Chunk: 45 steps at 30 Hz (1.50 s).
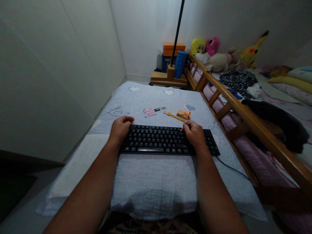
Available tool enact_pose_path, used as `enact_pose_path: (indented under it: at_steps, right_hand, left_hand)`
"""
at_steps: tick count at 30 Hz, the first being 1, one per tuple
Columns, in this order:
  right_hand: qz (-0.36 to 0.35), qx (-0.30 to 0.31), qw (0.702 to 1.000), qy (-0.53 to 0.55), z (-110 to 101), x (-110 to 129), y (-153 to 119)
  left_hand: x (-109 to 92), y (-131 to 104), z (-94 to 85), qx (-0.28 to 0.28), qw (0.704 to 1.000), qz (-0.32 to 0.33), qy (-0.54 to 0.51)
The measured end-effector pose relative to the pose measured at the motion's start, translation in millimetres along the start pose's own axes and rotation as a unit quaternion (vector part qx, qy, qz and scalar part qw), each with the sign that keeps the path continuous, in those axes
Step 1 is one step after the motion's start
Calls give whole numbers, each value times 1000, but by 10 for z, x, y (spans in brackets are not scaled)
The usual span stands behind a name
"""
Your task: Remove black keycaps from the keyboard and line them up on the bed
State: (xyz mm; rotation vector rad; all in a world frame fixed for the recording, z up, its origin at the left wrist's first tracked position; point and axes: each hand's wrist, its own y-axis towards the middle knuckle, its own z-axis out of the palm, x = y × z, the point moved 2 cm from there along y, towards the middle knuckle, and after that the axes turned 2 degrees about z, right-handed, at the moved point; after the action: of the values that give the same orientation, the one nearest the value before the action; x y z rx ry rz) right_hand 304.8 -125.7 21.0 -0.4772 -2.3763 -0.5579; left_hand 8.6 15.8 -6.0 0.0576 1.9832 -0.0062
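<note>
A black keyboard [156,138] lies across the cloth-covered surface in front of me. My left hand [120,130] is closed at its left end, fingers curled against the edge near the top corner. Over the right part of the keys, my right hand [194,133] pinches a thin cotton swab [182,129], its tip pointing down at the keys. Just behind the keyboard lie a brush [175,117] with a yellow handle and a crumpled orange cloth [184,114]. Farther left are a slim black-handled tool [160,109] and another thin swab [150,115].
A pale blue quilted cover [156,182] drapes the surface. The keyboard's cable [234,169] runs off to the right. A wooden bed rail [243,120] borders the right side, with plush toys behind it. At the back stand a blue roller [180,64] and an orange box [174,49].
</note>
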Motion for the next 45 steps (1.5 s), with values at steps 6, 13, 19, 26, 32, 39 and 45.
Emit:
enact_pose_path:
  at_steps: [6,13,19,26,32,39,45]
  right_hand:
    - [2,0,1000,-1,7,-2,-1]
    - [1,2,1000,-10,0,3,0]
    - [4,-1,1000,-12,2,-1,1]
    - [-1,-5,1000,-6,10,-12,4]
    - [-3,-5,1000,-6,3,2,0]
    - [0,-5,1000,-7,1,0,-1]
    - [2,-3,1000,-7,9,-16,1]
  left_hand:
    - [12,7,4,-1,1000,2,-2]
    - [66,34,12,0,1000,-1,-8]
    - [85,40,16,4,1000,2,-8]
    - [35,18,8,2,1000,-3,-14]
    - [42,25,8,1,1000,-3,-3]
    - [58,35,11,-1,1000,3,-2]
    - [78,44,16,0,1000,-4,-7]
